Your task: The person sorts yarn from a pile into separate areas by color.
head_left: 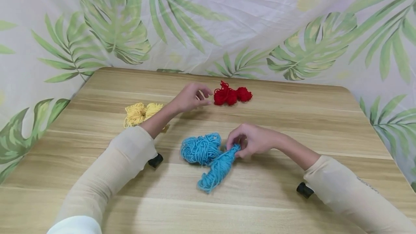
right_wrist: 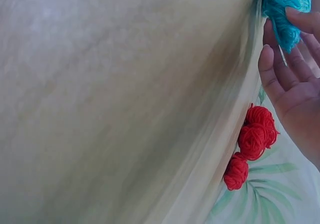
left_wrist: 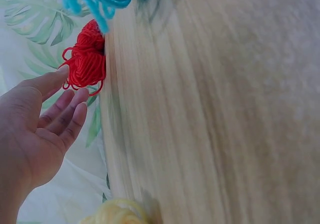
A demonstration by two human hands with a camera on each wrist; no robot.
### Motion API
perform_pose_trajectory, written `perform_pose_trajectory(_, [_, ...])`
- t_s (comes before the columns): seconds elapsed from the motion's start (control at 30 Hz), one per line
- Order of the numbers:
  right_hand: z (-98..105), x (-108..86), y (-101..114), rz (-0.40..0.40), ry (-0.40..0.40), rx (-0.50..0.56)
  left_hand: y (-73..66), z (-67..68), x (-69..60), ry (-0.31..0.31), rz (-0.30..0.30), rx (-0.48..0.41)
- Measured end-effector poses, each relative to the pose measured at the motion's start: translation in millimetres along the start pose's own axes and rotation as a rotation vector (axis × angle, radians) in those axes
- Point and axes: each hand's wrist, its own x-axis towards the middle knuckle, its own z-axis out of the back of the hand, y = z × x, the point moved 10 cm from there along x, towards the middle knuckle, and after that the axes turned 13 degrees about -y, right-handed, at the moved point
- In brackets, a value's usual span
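Observation:
In the head view a bundle of blue yarn (head_left: 217, 170) lies tilted beside a rounder blue yarn ball (head_left: 200, 150), the two touching. My right hand (head_left: 255, 140) pinches the upper end of that bundle. The right wrist view has the thumb pressed on the blue yarn (right_wrist: 286, 6), with fingers behind it. Farther back, my left hand (head_left: 191, 98) reaches toward the red yarn (head_left: 225, 95), its fingers loosely bent and holding nothing. From the left wrist view, the fingertips look close to the red yarn (left_wrist: 86, 66); whether they touch it I cannot tell.
Yellow yarn (head_left: 135, 115) sits at the left, partly hidden by my left forearm. A smaller red ball (head_left: 243, 94) adjoins the red yarn near the back edge of the wooden table (head_left: 292, 100). Behind it hangs a leaf-printed cloth (head_left: 253, 17).

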Motion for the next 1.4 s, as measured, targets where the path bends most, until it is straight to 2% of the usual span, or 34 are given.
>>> perform_pose_trajectory(0.27, [16,-7.7,-1,0.006,-0.034,0.017,-1.2,-1.1,-2.1,-0.004,-0.004,-0.006])
perform_pose_trajectory(0.67, [50,-26.9,-15,0.040,-0.140,0.054,-2.7,-6.5,-0.9,-0.002,-0.004,-0.028])
perform_pose_trajectory(0.93, [72,-37.9,-25,0.028,-0.244,0.071,-2.0,-6.6,-2.0,-0.005,-0.001,-0.028])
perform_pose_trajectory(1.4, [106,-60.6,-46,0.013,-0.433,0.042,-5.5,-3.9,-6.6,0.002,-0.006,-0.016])
